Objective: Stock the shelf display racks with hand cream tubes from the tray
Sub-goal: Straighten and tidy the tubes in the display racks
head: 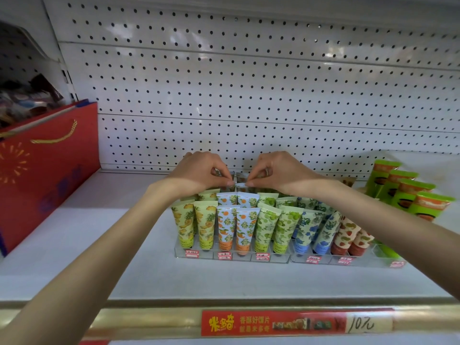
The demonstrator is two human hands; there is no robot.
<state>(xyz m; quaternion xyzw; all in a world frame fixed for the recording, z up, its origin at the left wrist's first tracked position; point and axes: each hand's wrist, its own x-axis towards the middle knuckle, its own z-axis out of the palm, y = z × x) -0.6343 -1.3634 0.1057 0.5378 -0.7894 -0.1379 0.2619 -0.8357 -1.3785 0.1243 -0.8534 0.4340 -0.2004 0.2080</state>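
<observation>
A red price label (296, 322) sits on the shelf edge at bottom centre. Above it, clear display racks (231, 257) hold rows of upright patterned hand cream tubes (245, 230). Mid-frame, the left hand (199, 171) pinches the crimped top of a back-row tube (227, 188), fingertips closed on it. The right hand (281, 171) pinches the neighbouring tube (242, 188) likewise. A red gift bag (44, 170) stands left, green boxes (408, 192) right, white pegboard (249, 83) behind.

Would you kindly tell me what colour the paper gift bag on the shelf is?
The paper gift bag is red with a gold cord handle, seen in the head view.
</observation>
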